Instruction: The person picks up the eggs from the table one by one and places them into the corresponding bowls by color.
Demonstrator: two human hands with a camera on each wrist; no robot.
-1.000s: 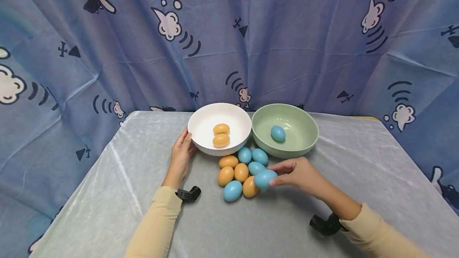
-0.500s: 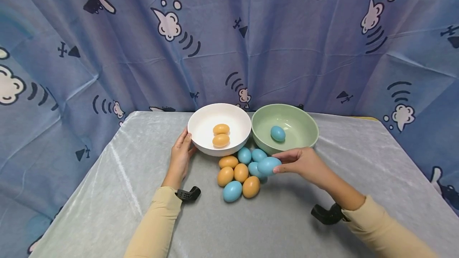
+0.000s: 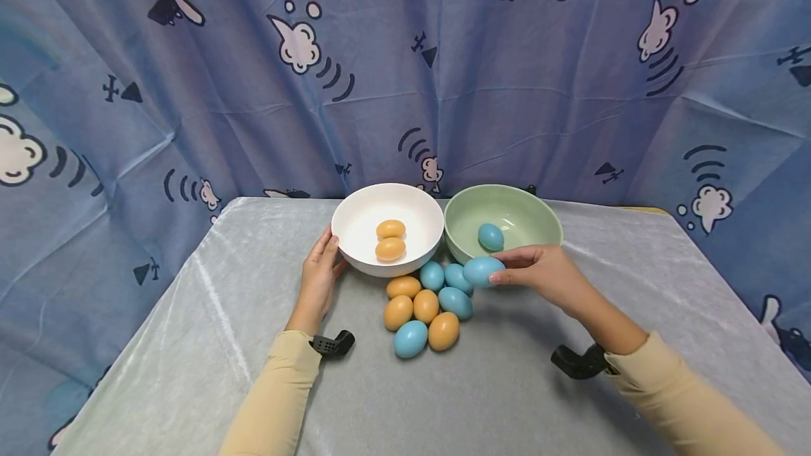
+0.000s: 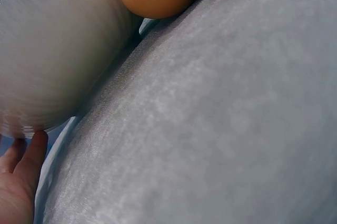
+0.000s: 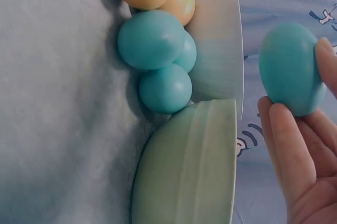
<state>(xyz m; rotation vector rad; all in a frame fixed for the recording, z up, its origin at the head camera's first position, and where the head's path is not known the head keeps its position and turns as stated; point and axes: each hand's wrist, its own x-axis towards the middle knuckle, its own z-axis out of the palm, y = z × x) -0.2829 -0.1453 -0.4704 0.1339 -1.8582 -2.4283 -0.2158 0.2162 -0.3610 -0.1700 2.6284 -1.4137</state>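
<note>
In the head view my right hand (image 3: 548,276) pinches a blue egg (image 3: 483,271) between thumb and fingers, just before the near rim of the green bowl (image 3: 538,220). The right wrist view shows this blue egg (image 5: 292,69) raised above the rim level of the green bowl (image 5: 184,171). A single blue egg (image 3: 491,236) lies inside that bowl. My left hand (image 3: 318,280) rests against the left side of the white bowl (image 3: 355,217), which contains two orange eggs (image 3: 390,249). Fairly straight fingers (image 4: 32,155) touch its outer wall in the left wrist view.
In front of the bowls, several loose orange eggs (image 3: 426,307) and blue eggs (image 3: 455,302) lie clustered on the grey cloth-covered table (image 3: 507,407). The two bowls stand side by side. A patterned blue curtain (image 3: 380,76) hangs behind the table.
My right hand has carried the blue egg away from the cluster, up and slightly right toward the green bowl. The left hand and both bowls have stayed in place.
</note>
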